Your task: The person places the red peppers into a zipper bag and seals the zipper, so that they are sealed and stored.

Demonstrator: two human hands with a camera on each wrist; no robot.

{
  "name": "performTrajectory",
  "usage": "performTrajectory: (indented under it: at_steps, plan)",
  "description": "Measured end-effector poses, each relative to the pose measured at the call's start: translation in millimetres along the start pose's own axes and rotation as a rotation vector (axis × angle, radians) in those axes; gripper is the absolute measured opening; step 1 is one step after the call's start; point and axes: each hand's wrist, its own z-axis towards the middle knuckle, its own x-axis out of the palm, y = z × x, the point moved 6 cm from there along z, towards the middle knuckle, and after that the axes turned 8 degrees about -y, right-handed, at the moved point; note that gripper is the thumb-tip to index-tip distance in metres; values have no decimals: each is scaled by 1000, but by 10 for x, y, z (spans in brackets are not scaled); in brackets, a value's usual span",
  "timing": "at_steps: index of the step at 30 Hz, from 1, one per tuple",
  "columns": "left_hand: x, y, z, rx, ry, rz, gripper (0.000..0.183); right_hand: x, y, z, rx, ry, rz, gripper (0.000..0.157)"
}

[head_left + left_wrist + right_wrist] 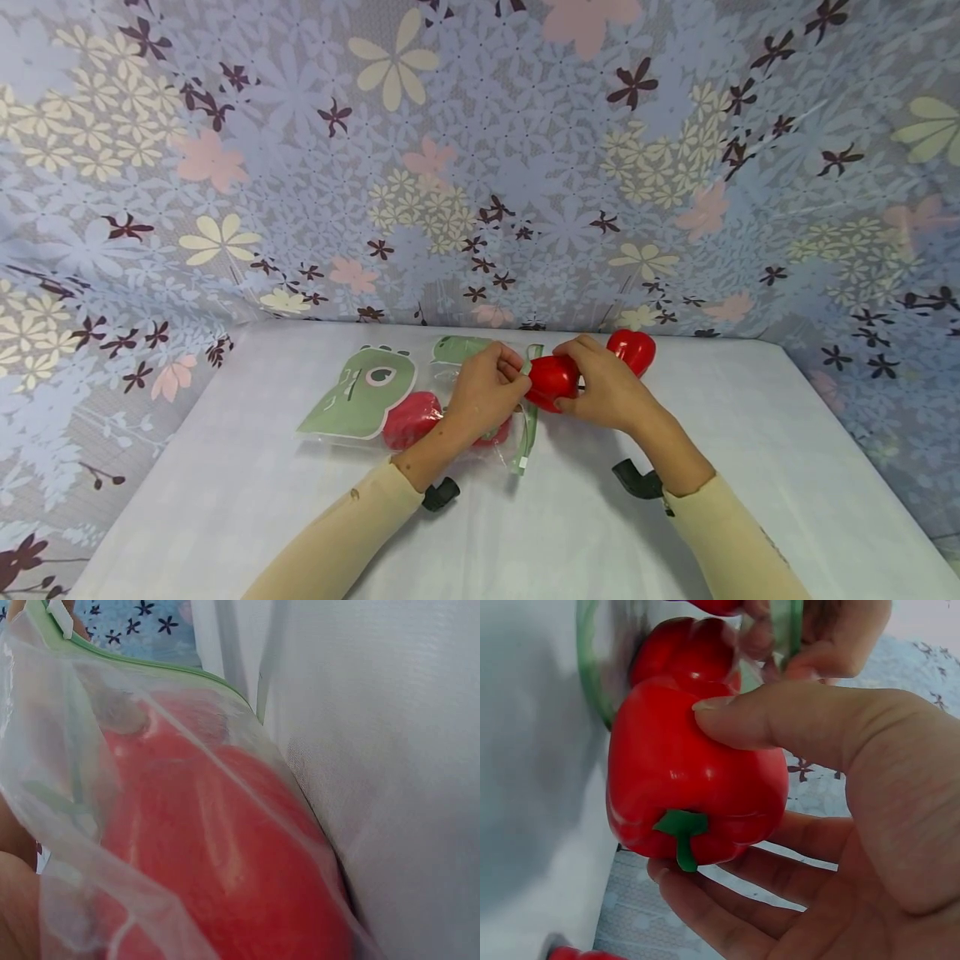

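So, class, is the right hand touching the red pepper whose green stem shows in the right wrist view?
Touching. The right wrist view shows it: the right hand lays its thumb against the red pepper's side.

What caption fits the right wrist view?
Right hand grips a glossy red bell pepper at the mouth of a clear, green-edged plastic bag.

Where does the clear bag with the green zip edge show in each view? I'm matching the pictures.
Head: the clear bag lies left of centre, just below mid-height.
Left wrist: the clear bag fills much of the left and lower middle.
Right wrist: only part of the clear bag shows, at the top, green edging left and right of centre.
Shared landmark: the floral cloth, in the background of all three.
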Motion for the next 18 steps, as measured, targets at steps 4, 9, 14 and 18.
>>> performTrajectory:
  at_steps: [4,9,14,18]
  plan:
    - [3,3,3,-7,0,-3,13,-30,37,-12,-5,6,0,69]
    - [2,-1,4,4,-1,9,13,-41,70,-20,0,8,1,68]
    - [-1,-6,1,13,-2,26,13,14,93,-15,-3,-6,42,65]
    - [-5,-10,3,21,-9,61,15,101,88,3,-8,-34,80,63]
